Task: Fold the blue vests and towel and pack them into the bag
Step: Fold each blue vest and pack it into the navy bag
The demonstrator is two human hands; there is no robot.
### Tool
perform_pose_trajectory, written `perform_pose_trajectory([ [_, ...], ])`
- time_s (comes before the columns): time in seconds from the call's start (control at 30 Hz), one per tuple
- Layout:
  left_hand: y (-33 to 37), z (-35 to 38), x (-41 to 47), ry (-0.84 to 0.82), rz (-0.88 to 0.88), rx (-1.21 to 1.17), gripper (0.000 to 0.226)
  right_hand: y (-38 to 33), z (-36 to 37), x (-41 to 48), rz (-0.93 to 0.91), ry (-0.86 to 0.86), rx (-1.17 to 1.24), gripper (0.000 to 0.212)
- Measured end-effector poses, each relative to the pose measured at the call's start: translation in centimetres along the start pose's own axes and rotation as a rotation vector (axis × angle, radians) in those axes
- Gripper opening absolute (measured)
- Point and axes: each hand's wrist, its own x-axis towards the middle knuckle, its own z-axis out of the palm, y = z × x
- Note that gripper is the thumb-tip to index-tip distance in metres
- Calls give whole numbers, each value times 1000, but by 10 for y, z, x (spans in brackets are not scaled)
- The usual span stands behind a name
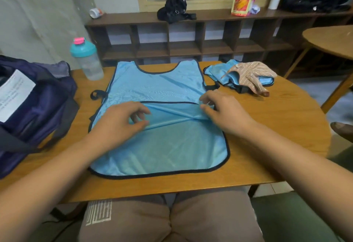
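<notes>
A light blue vest (158, 146) with black trim lies spread flat on the wooden table (277, 127), neck opening at the far side. My left hand (118, 121) pinches a raised fold of its fabric near the middle. My right hand (223, 110) pinches the same fold at the vest's right side. A second blue vest (215, 70) lies crumpled at the far right of the table, with a tan striped towel (252, 75) draped over it. The dark navy bag (34, 104) sits at the table's left edge, a white paper label on it.
A clear shaker bottle (87, 60) with a teal lid stands behind the bag at the far left. A brown cubby shelf (191, 37) runs behind the table. A second round table (332, 39) stands at the right. My lap is below the near edge.
</notes>
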Motion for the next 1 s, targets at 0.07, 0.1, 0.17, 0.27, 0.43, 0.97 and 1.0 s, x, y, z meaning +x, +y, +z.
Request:
perform_pose_trajectory([
  [0.07,-18,-6,7,91,-86,134,31,3,5,16,90,-47,34,27],
  [0.1,-25,-9,10,98,-161,182,37,3,6,22,131,-81,39,33],
  [0.17,-37,-10,13,42,-327,258,50,3,10,30,190,-154,10,46],
  [0.27,-50,-5,11,-53,-434,279,53,0,15,37,229,-220,-23,56],
  [0.43,-53,-4,6,-18,-408,234,29,-3,17,44,285,-245,57,44],
  [0.97,-55,-16,-24,-101,-44,516,32,-17,-13,-19,74,-355,522,63],
  [1.0,-53,-18,-24,-123,-41,523,27,-16,-12,-23,57,-372,479,65],
])
